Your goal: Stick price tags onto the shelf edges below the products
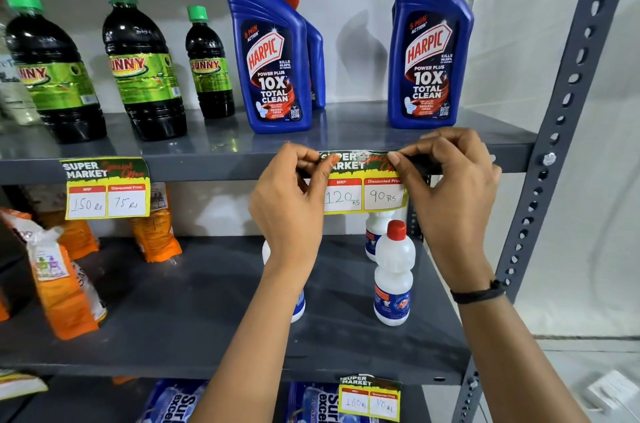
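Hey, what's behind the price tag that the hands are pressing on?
The 120/90 price tag hangs from the grey shelf edge, pinched by the left hand and right hand. Below it pokes out a white bottle; its top is covered.

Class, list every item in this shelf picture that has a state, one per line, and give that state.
120/90 price tag: pressed to shelf edge, held by both hands.
Left hand: pinching the tag's left top.
Right hand: pinching its right top.
150/75 tag: stuck on.
Harpic bottles: upright, capped.
Sunny bottles: upright, capped.
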Demonstrator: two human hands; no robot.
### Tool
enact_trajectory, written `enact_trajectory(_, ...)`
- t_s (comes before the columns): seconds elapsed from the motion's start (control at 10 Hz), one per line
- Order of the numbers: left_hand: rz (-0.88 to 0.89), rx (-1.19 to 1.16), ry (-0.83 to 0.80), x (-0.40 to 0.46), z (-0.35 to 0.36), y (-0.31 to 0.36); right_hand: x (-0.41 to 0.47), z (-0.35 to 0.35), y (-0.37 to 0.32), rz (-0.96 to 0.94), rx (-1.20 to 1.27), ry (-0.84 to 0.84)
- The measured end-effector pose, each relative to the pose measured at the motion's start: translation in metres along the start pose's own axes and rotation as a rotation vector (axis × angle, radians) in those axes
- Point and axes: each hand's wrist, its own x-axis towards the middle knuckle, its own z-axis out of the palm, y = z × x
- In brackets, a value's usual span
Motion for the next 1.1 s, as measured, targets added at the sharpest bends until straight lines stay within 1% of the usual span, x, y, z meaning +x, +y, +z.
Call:
enact_trajectory(0.2, 0.115, 0.243, 0.051, 0.001, 0.004, -0.002, 0.0, 0.002, -0.002, -0.024, -0.043, 0.035)
enact_trajectory(0.3, 0.195, 0.303, 0.012, 0.005, 0.011, 0.003, 0.0, 0.003, -0.002, -0.021, -0.064, 0.041)
enact_trajectory(0.4, 0.248, 0.29, -0.074, 0.008, 0.018, 0.006, 0.0, 0.003, -0.001, -0.02, -0.07, 0.048)
enact_trajectory(0.5, 0.245, 0.282, -0.088, 0.007, 0.022, 0.003, 0.0, 0.004, 0.0, -0.019, -0.067, 0.047)
enact_trajectory(0.7, 0.26, 0.288, -0.047, 0.009, 0.025, 0.0, -0.002, 0.006, 0.0, -0.017, -0.072, 0.06)
enact_trajectory(0.9, 0.259, 0.282, -0.125, 0.013, 0.016, 0.007, -0.002, 0.002, -0.003, 0.011, -0.069, 0.025)
enact_trajectory(1.1, 0.338, 0.351, -0.185, 0.025, 0.01, 0.016, 0.016, -0.006, -0.013, -0.012, -0.096, 0.02)
